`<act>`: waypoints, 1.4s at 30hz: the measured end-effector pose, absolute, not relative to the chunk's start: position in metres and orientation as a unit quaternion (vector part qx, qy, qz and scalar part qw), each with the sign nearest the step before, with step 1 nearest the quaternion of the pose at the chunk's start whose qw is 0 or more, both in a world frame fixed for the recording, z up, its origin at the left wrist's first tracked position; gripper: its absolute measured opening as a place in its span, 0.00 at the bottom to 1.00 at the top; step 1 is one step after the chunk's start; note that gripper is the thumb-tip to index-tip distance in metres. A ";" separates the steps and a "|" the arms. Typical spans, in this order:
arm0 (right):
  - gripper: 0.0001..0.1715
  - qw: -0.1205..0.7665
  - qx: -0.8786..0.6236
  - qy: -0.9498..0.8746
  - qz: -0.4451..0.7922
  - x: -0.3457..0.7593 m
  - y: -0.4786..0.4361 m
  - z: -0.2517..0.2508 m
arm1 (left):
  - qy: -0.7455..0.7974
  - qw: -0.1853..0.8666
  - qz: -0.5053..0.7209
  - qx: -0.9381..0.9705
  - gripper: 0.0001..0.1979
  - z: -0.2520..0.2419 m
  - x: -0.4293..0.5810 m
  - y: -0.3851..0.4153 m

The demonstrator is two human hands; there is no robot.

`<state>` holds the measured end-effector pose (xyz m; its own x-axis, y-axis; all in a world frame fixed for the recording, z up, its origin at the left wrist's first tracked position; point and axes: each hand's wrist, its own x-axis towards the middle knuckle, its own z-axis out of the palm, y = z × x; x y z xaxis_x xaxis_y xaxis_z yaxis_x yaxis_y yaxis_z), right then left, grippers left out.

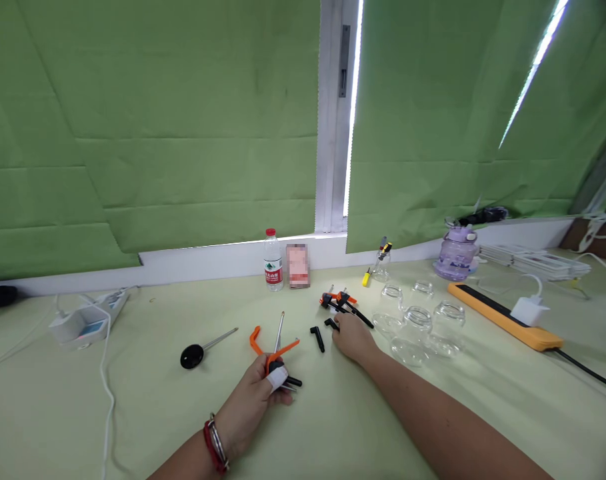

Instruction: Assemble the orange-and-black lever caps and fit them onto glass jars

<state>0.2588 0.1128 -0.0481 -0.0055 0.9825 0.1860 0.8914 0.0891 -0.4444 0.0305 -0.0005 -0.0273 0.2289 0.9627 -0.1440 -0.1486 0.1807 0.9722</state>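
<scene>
My left hand (250, 393), with white tape on the thumb, is closed round a bundle of orange and black plastic pieces (285, 349) and thin metal rods. A slim metal rod (280, 328) rises from that bundle. Further right, my right hand (353, 338) reaches forward, its fingers closed at a small bent black piece (331, 325); the fingertips are partly hidden. Another bent black piece (318, 339) lies between the hands. Just beyond my right hand is a pile of orange and black parts (343, 303). A black disc with a metal rod (193, 356) lies to the left.
Several clear glass jars (417, 330) stand right of my right arm. Behind are a water bottle (273, 263), a pink box (298, 267), a jar of tools (381, 265) and a purple jug (456, 253). An orange power strip (503, 317) lies right, a white one (90, 323) left.
</scene>
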 end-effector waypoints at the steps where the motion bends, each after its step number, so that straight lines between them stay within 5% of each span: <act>1: 0.04 0.227 -0.667 -0.703 0.097 0.259 0.113 -0.048 | 0.437 0.633 0.443 0.462 0.10 -0.027 0.031 0.000; 10: 0.11 0.269 -0.602 -0.745 0.099 0.249 0.094 -0.031 | 0.433 0.604 0.502 0.442 0.11 -0.019 0.030 0.002; 19: 0.16 0.295 -0.371 -0.849 0.235 0.234 0.061 -0.020 | 0.428 0.582 0.563 0.401 0.13 -0.019 0.023 0.007; 35: 0.13 0.280 -0.366 -0.823 0.332 0.225 0.044 -0.023 | 0.410 0.608 0.523 0.434 0.11 -0.019 0.028 0.004; 42: 0.16 0.274 -0.358 -0.825 0.341 0.218 0.037 -0.024 | 0.443 0.570 0.504 0.475 0.17 -0.025 0.026 0.005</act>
<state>0.2176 0.0370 -0.0240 -0.5941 0.7770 0.2081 0.4027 0.5112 -0.7593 0.0259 0.0048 -0.0246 0.1010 0.9946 -0.0251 -0.1529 0.0405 0.9874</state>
